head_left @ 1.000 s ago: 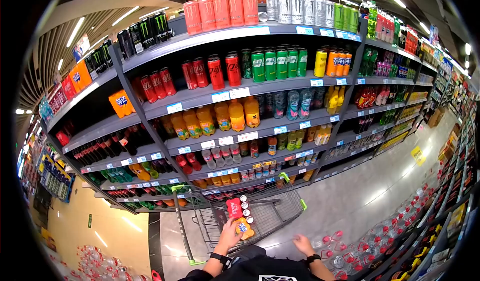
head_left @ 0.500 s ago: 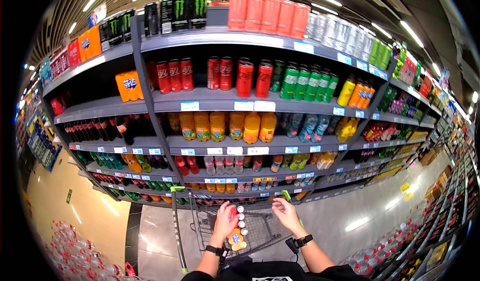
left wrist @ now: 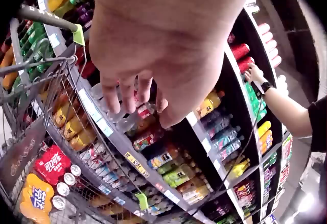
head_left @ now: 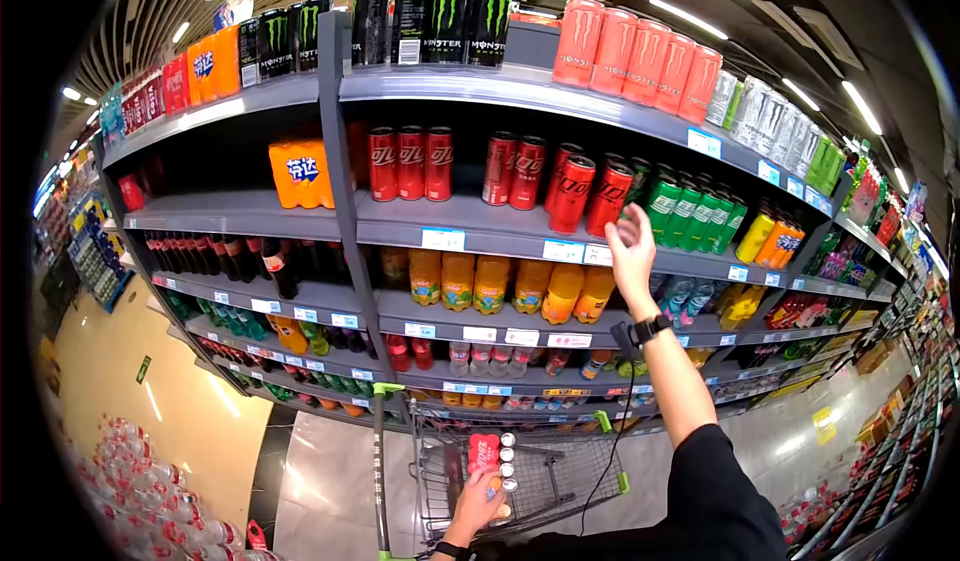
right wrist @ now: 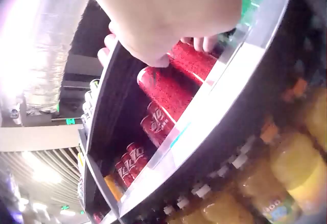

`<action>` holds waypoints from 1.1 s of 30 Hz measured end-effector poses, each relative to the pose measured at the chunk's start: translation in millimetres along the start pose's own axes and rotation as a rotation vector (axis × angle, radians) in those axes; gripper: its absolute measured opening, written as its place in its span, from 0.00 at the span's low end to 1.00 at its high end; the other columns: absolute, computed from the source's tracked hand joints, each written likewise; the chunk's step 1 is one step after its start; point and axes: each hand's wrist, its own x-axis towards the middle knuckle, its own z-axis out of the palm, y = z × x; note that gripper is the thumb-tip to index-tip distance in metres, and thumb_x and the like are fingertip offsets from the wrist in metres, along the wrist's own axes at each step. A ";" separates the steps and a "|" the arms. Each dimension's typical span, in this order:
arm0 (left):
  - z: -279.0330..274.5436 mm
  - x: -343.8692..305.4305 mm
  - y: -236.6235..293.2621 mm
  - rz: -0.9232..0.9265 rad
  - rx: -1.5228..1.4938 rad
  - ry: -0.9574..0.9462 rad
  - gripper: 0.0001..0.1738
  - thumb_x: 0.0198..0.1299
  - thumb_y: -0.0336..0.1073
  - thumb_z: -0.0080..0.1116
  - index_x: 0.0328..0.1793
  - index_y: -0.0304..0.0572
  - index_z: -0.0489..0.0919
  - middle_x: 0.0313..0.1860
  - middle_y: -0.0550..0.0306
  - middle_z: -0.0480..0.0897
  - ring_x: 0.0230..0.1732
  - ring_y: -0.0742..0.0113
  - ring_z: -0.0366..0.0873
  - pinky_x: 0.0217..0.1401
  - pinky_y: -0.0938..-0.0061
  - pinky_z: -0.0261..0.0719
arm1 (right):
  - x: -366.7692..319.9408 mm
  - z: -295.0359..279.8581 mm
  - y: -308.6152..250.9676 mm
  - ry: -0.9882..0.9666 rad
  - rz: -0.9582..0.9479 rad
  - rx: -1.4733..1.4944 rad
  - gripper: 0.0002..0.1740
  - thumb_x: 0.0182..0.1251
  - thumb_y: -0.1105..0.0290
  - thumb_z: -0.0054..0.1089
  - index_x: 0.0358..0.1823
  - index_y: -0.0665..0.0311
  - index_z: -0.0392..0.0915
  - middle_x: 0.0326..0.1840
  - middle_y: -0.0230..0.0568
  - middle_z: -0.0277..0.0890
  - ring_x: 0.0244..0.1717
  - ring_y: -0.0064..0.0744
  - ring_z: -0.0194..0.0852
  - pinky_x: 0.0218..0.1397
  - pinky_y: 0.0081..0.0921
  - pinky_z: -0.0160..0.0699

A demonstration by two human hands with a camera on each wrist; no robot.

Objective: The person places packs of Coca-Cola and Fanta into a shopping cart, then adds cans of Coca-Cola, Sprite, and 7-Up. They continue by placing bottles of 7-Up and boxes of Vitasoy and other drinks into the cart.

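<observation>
At the second shelf, my right hand (head_left: 632, 253) reaches to a red can (head_left: 609, 197), its fingertips right at the can's side. The right wrist view shows the thumb (right wrist: 157, 60) and fingers near the upper part of that red can (right wrist: 191, 60). Another red can (right wrist: 166, 89) stands beside it, with green cans (head_left: 690, 211) to the right. My left hand (head_left: 475, 507) hovers over the shopping cart, its fingers hanging loosely with nothing between them. In the cart (head_left: 590, 471) lie a red multipack (left wrist: 52, 165), an orange multipack (left wrist: 37, 198) and several cans with white tops (left wrist: 63, 189).
Black energy drink cans (head_left: 455, 26) and pink cans (head_left: 635, 56) line the top shelf. Orange bottles (head_left: 490, 283) fill the shelf below the cans. The cart's handle (head_left: 380, 471) is on the left. Bottles of water (head_left: 140, 491) are stacked on the floor. A cable (head_left: 620, 431) hangs from my right wrist.
My right hand has risen from low at the right, past the cart, up to the red cans. My left hand remains over the cart. The view has turned left and come nearer the shelf.
</observation>
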 end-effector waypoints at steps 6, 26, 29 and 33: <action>-32.3 70.8 66.0 0.107 -0.014 0.147 0.19 0.64 0.34 0.68 0.60 0.40 0.82 0.66 0.46 0.78 0.65 0.45 0.79 0.67 0.61 0.78 | 20.6 35.1 20.7 0.210 -0.080 -0.289 0.44 0.61 0.56 0.78 0.74 0.65 0.67 0.64 0.50 0.79 0.56 0.43 0.81 0.56 0.38 0.81; -42.5 434.9 341.3 0.517 0.084 0.727 0.46 0.55 0.41 0.78 0.75 0.32 0.66 0.64 0.39 0.76 0.63 0.47 0.76 0.67 0.56 0.74 | 8.8 34.9 42.5 0.301 -0.089 -0.226 0.38 0.50 0.57 0.82 0.60 0.66 0.73 0.52 0.50 0.82 0.50 0.57 0.82 0.54 0.48 0.77; -37.7 454.9 334.3 0.434 -0.080 0.706 0.41 0.56 0.43 0.78 0.71 0.33 0.70 0.59 0.40 0.82 0.58 0.48 0.82 0.62 0.58 0.79 | 8.1 31.2 49.0 0.340 -0.216 0.044 0.39 0.47 0.63 0.84 0.59 0.62 0.71 0.53 0.46 0.80 0.51 0.54 0.82 0.57 0.46 0.78; -33.2 455.0 336.6 0.452 0.009 0.789 0.37 0.56 0.43 0.79 0.67 0.31 0.74 0.57 0.39 0.84 0.58 0.47 0.84 0.63 0.58 0.79 | 7.4 29.5 48.8 0.346 -0.268 0.107 0.37 0.48 0.70 0.85 0.58 0.64 0.71 0.54 0.46 0.77 0.54 0.46 0.79 0.62 0.40 0.78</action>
